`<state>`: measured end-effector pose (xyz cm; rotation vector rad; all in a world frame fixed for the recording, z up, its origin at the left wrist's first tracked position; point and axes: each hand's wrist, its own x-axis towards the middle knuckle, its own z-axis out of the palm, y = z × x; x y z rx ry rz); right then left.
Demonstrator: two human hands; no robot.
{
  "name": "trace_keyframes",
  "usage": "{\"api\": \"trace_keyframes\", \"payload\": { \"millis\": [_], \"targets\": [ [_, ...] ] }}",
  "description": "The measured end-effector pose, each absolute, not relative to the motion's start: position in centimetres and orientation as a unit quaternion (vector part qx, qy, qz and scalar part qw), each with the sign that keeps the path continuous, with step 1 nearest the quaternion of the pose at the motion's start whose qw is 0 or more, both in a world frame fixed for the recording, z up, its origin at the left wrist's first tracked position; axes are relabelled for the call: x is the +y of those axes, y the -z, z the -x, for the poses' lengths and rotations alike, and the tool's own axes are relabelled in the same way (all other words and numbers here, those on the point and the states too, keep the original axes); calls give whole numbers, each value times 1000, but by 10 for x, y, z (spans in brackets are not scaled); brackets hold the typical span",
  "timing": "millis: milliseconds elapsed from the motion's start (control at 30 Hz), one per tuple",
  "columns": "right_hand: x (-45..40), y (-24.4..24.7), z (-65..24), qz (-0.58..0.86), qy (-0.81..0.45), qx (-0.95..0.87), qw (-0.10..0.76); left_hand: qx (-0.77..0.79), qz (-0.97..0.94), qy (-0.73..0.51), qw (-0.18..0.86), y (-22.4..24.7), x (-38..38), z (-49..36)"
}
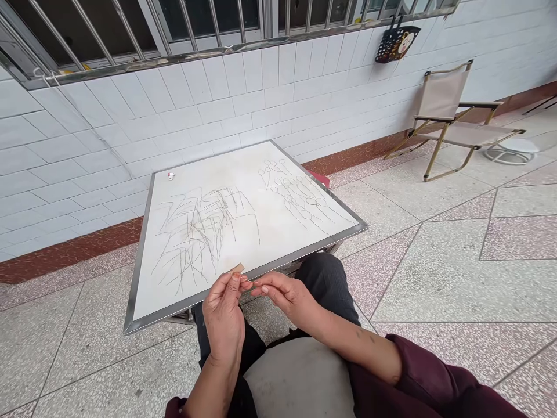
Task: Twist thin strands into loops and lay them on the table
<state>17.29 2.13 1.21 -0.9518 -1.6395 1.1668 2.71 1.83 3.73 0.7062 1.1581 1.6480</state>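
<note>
My left hand (225, 313) is closed in a pinch at the table's near edge, with a small flat tan piece (238, 267) sticking up from its fingertips. A thin reddish wire-like strand (256, 283) runs from there to my right hand (289, 296), whose thumb and index finger are pinched on it. Beyond my left hand, many thin dark bent wire-like strands (209, 226) lie in a loose spread on the white tabletop (243, 165). Farther right lies a group of similar strands with looped ends (300, 197). My fingers partly hide what they hold.
A small red and white item (171, 176) sits near the table's far left corner. The table's grey metal rim (304, 251) is close to my knees. A tiled wall (243, 98) stands behind. Right of it are a folding chair (444, 98) and a round white stool (511, 151).
</note>
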Motion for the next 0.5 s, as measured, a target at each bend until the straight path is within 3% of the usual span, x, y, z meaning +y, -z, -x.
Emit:
{"api": "trace_keyframes", "payload": {
  "millis": [500],
  "targets": [
    [12, -10, -200, 426, -356, -704, 443, 467, -243, -745, 410, -53, 21, 0]
  ]
}}
